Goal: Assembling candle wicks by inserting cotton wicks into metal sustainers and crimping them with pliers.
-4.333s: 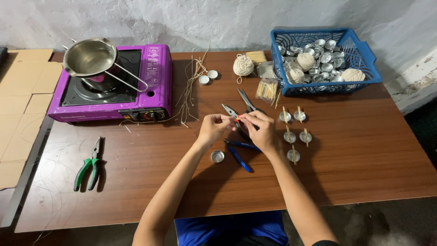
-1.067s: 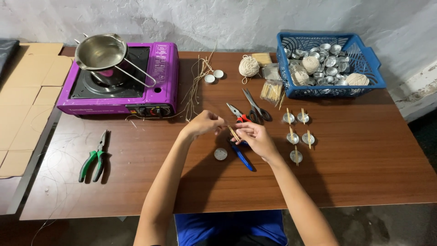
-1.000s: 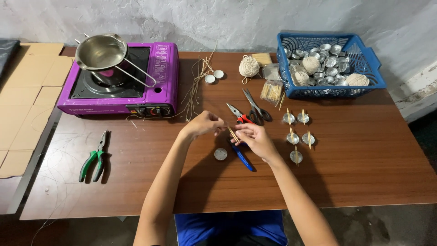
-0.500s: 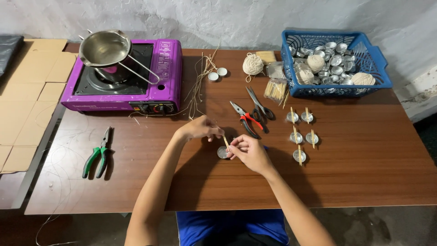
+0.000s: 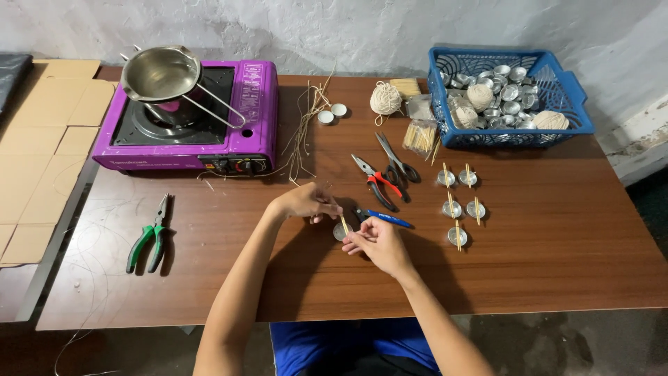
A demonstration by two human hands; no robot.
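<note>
blue basket (image 5: 576, 104) holds many foil cups; five cups (image 5: 459, 205) with sticks beside. left hand (image 5: 306, 202) and right hand (image 5: 376, 240) pinch a thin stick (image 5: 344, 223) over one small cup (image 5: 340, 232).

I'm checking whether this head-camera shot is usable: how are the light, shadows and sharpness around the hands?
Head view: light is soft and even; the forearms throw faint shadows on the brown wooden table; the steel saucepan shows mild glare; the left hand and right hand are sharp, yet the thin wooden stick and small round metal cup stay tiny; table edges bow slightly from the wide lens.
</note>
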